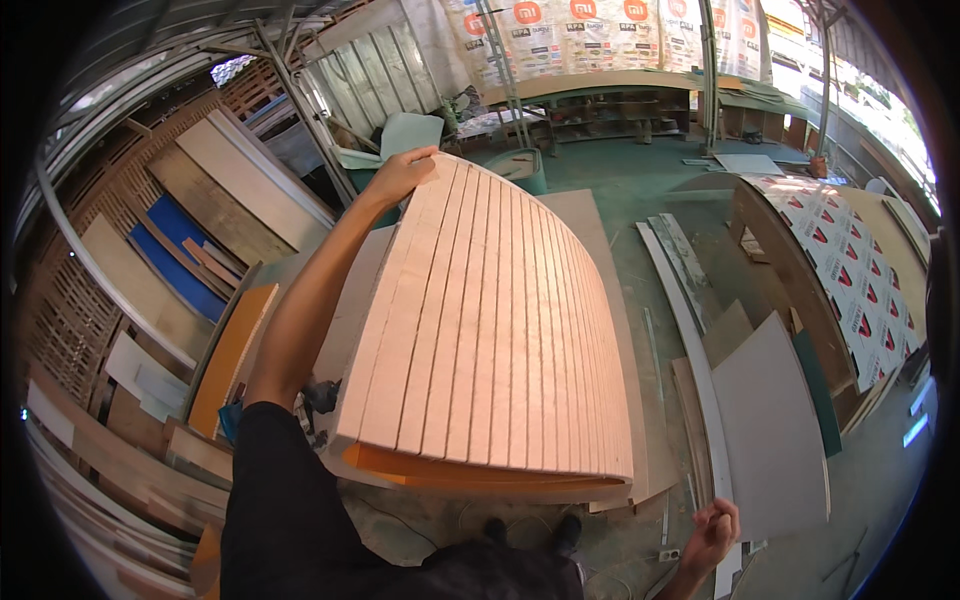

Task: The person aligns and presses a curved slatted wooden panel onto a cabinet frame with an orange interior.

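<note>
The left grip [402,175] grasps the far left corner of a curved, grooved wooden panel [490,330], central over a flat board [655,460]. A narrow floor [637,285] lane separates board and white strip [706,400]. The right grip [714,530], apart from the panel, curls; clenched or not, I cannot tell.

I watch remotely through the left head-worn fisheye, facing forward and down, close above the grooved wooden piece [490,330], taking in the printed banner [590,50] beyond.

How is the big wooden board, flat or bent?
Bent: the wooden board arches along its far side, curving round toward the right.
</note>
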Tool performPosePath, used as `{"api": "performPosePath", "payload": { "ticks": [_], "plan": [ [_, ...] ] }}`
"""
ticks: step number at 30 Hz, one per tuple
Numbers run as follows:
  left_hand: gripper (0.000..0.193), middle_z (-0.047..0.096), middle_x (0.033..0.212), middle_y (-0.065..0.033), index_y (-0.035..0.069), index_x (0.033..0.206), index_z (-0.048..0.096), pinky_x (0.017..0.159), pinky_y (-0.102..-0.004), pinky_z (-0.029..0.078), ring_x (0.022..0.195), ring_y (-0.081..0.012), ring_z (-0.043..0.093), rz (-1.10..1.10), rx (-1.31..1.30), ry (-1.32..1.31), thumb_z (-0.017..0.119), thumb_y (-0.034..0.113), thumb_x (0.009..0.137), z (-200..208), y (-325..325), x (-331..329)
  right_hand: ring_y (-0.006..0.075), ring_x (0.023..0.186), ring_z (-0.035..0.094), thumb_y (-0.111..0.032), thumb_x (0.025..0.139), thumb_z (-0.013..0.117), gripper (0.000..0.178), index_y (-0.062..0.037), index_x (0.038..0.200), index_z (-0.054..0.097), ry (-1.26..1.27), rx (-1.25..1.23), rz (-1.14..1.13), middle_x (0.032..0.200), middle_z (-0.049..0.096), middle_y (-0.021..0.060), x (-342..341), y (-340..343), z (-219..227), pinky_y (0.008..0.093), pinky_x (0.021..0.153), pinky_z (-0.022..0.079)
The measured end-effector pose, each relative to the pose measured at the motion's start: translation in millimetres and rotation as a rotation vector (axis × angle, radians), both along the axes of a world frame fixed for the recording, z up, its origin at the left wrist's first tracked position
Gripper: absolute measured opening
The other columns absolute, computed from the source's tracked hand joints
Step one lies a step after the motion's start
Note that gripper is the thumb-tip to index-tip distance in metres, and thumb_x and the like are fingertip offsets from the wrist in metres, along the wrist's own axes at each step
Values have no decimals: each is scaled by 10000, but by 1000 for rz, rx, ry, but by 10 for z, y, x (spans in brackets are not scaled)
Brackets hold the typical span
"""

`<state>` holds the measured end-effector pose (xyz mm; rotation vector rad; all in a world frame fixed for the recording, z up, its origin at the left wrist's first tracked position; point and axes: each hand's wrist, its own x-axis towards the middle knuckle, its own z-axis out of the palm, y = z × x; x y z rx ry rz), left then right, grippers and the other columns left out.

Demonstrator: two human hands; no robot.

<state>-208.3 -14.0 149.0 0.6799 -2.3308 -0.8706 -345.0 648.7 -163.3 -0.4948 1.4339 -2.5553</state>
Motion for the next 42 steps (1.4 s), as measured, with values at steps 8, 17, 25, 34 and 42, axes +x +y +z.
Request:
{"api": "performPosePath", "payload": {
  "ticks": [8, 17, 25, 34, 42],
  "plan": [
    [614, 582, 1270, -90, -53, 1426, 424, 913, -251, 444, 1084, -132, 562, 84, 187, -49, 588, 276, 935, 123, 358, -88, 80, 733, 490, -323, 987, 488, 341, -40, 1120, 625, -553, -88, -225, 790, 494, -20, -425, -45, -759, 258, 668, 393],
    [544, 667, 1081, -45, -48, 1331, 545, 809, -213, 485, 925, -73, 614, 268, 138, -137, 657, 283, 914, 176, 404, -84, 65, 637, 481, -243, 965, 564, 234, -34, 1019, 654, -439, 315, -104, 717, 542, -18, -873, -602, -720, 227, 585, 375],
    [589, 684, 1007, -64, -54, 1304, 575, 787, -222, 470, 877, -78, 611, 257, 155, -105, 683, 328, 869, 192, 455, -97, 85, 615, 513, -150, 915, 590, 209, 50, 912, 651, -40, 918, 84, 670, 583, 27, -850, -950, -1235, 269, 553, 418],
    [466, 730, 930, -94, -22, 1105, 699, 724, -282, 507, 801, -139, 665, 340, -199, -174, 690, 360, 839, 151, 394, -89, 227, 697, 622, -123, 855, 615, 199, 67, 895, 659, 142, 1168, 111, 741, 652, 164, -748, -840, -1530, 363, 660, 491],
    [408, 689, 913, -282, -65, 860, 710, 784, -415, 549, 876, -405, 685, 478, -464, -362, 687, 306, 692, 285, 359, -203, 192, 614, 597, -133, 834, 631, 186, 47, 859, 667, 265, 1193, 75, 675, 644, 123, -547, -685, -1448, 363, 608, 485]
  ]
}}
